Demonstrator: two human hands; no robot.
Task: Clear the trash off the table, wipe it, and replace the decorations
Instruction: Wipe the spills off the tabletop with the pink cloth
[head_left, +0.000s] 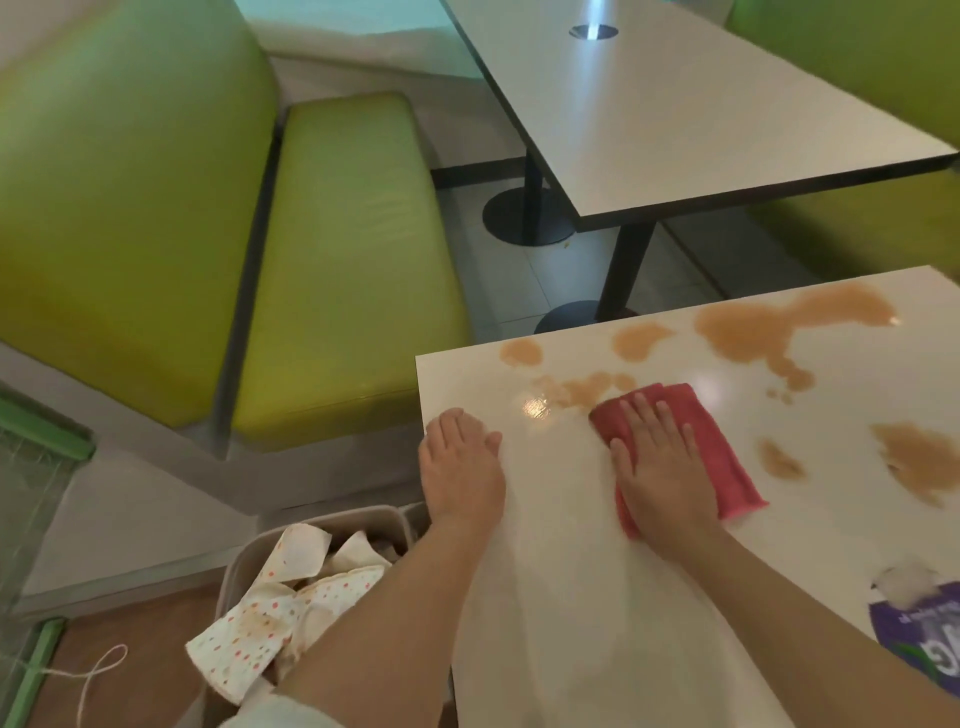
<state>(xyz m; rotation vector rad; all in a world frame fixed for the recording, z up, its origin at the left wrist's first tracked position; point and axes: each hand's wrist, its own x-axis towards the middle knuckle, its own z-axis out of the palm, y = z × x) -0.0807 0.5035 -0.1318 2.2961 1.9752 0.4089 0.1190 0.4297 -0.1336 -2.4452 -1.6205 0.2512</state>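
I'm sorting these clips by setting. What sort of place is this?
Probably a fast-food or casual restaurant: green booth seats, pedestal tables, and a bin of used food wrappers beside the spill-stained table.

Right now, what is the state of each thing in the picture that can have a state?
Table: stained with brown spills, not yet wiped clean.
Red cloth: flat on the table, pressed by the right hand.
Right hand: open, fingers straight on the cloth.
Left hand: open, resting flat at the table edge.
Bin: on the floor, filled with dotted paper wrappers.
Purple packet: lying on the table.
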